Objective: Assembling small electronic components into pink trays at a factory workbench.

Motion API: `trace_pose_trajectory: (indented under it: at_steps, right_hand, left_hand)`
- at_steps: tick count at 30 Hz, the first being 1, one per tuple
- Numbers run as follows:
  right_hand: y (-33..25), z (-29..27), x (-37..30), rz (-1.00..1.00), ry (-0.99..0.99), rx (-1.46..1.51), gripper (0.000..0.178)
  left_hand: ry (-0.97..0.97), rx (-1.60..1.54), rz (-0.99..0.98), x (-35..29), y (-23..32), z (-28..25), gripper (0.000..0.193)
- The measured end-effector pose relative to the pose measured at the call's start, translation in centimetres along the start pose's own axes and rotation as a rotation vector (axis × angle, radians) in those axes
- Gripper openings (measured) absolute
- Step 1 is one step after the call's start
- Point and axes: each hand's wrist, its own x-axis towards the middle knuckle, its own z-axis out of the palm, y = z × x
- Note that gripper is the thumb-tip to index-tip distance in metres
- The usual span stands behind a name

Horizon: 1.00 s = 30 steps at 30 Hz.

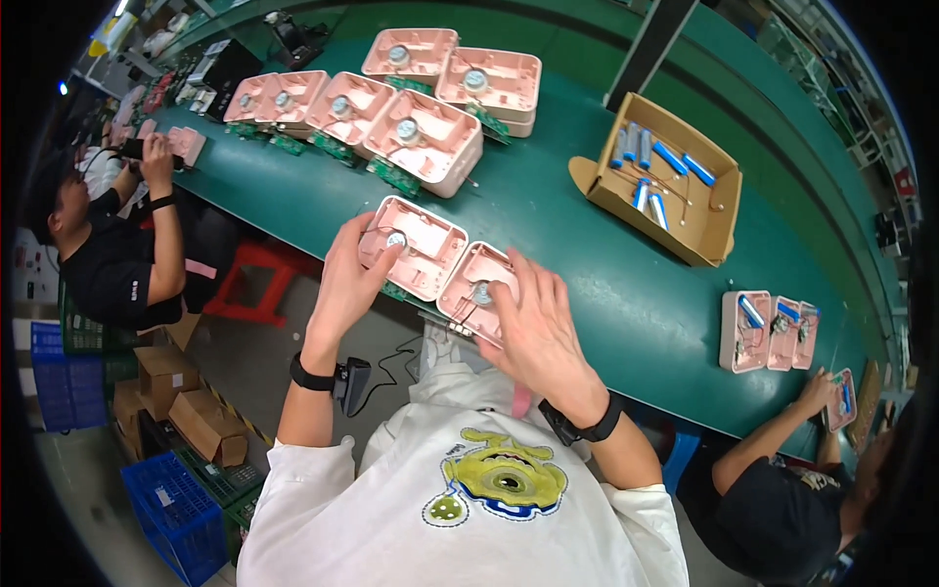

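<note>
Two open pink plastic housings lie side by side at the table's near edge, their hollow sides up. My left hand grips the left housing by its outer side, with the thumb inside near a round silver speaker. Around the right side of the other housing my right hand is closed, its fingertips reaching in by a second round silver part. Thin dark wires run from both round parts. A green circuit board shows partly beneath the left housing.
Several pink housings with circuit boards stand ahead on the green table. At the right is a cardboard box of blue battery cells. Co-workers sit at left and lower right, with more housings near the latter.
</note>
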Motion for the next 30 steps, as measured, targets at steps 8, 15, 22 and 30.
trace_pose_trajectory:
  at_steps: [8,15,22,30]
  right_hand:
    - [4.5,-3.7,-8.4,0.294,0.14,-0.097,0.07]
    - [5.6,-4.8,-10.9,0.456,0.205,-0.163,0.079]
    - [5.6,-4.8,-10.8,0.582,0.299,-0.289,0.09]
    - [7.3,-8.3,-7.0,0.235,0.229,-0.101,0.033]
  left_hand:
    - [-0.111,-0.065,0.091,-1.8,6.3,5.7,0.042]
    - [-0.114,-0.098,0.143,-1.0,8.0,9.2,0.031]
    - [-0.016,-0.004,0.207,0.5,8.9,9.1,0.027]
    - [0.01,-0.153,0.683,-4.5,13.7,9.6,0.044]
